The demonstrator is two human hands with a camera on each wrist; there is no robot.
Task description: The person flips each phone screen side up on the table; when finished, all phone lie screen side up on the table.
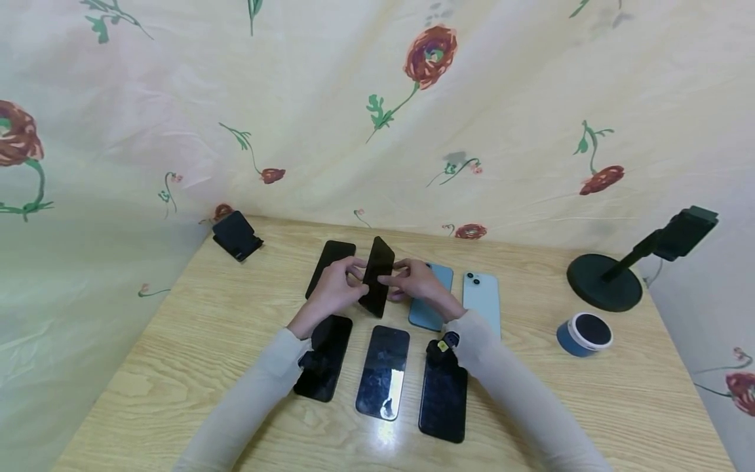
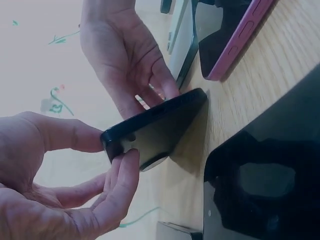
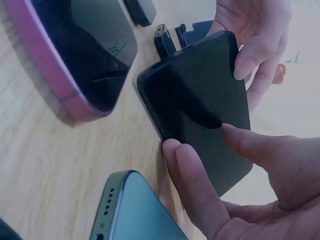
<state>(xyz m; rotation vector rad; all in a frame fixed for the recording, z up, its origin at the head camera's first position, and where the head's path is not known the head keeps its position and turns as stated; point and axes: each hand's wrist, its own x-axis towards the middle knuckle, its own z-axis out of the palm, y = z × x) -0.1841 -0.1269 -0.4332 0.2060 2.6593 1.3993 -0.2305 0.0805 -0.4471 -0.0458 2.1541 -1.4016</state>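
Observation:
A black smartphone (image 1: 378, 278) stands tilted on its edge over the wooden table, between both hands. My left hand (image 1: 336, 285) pinches its left edge; in the left wrist view the thumb and fingertips (image 2: 131, 162) close on one corner. From the other side, my right hand (image 1: 415, 280) grips it, thumb on the dark face and fingers at the lower edge in the right wrist view. Left of it lies another black phone (image 1: 333, 259), partly behind the left hand. Beside the right hand is a blue phone (image 1: 429, 311), with a pale blue phone (image 1: 483, 298) next to it, both backs up.
Nearer me lie a black phone (image 1: 330, 367), a phone with a reflective screen (image 1: 382, 373) and another dark phone (image 1: 442, 406). A black folding stand (image 1: 236, 236) is at the far left. On the right are a round-based phone stand (image 1: 604, 282) and a blue-and-white jar (image 1: 584, 334).

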